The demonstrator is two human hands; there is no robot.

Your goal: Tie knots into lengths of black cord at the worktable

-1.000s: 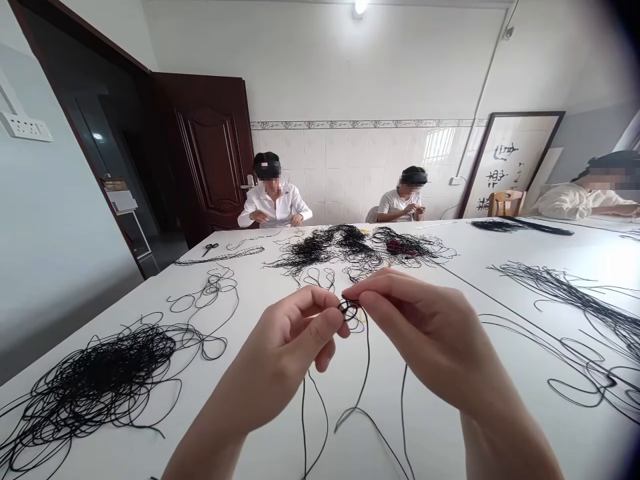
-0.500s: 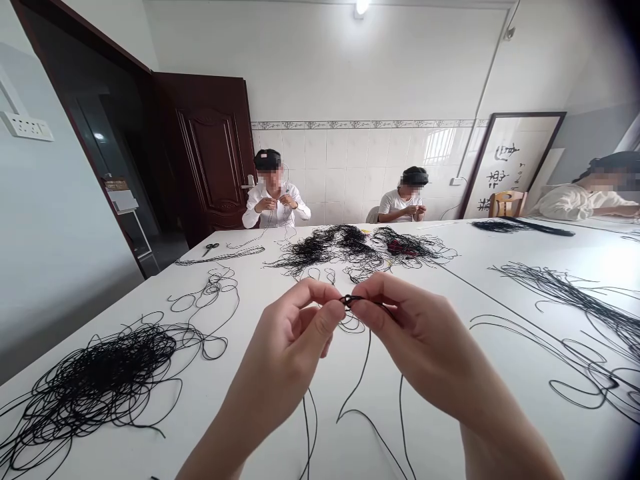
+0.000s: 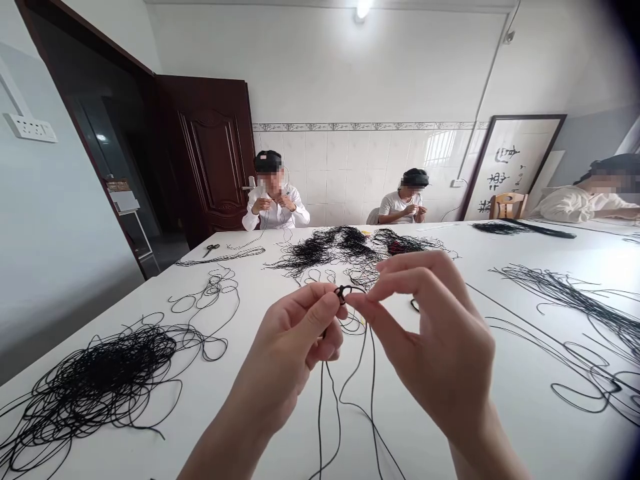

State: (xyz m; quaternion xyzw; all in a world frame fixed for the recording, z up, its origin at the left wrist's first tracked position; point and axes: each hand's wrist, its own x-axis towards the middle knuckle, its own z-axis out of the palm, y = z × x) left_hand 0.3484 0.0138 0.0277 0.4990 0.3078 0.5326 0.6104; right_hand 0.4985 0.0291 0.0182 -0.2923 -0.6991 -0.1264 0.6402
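Observation:
My left hand [image 3: 295,340] pinches a black cord [image 3: 341,292] between thumb and forefinger, at a small knotted part with loops. Close against it on the right, my right hand [image 3: 440,340] has thumb and forefinger on a small loop of the same cord, while its other fingers are lifted and bent. Part of the cord is hidden behind the fingertips. Below both hands, thin cord ends [image 3: 373,387] hang down over the white table [image 3: 270,460].
A tangled black cord pile [image 3: 110,367] lies at left, with scissors [image 3: 211,249] farther back. More cord heaps [image 3: 345,243] spread across the middle, and a loose bundle [image 3: 575,293] at right. Co-workers sit across the table, two holding cord or something small.
My right hand has shifted right and turned, its fingers lifting and spreading from the thumb. A small loop now shows beside the knot. My left hand keeps its pinch, nearly in place.

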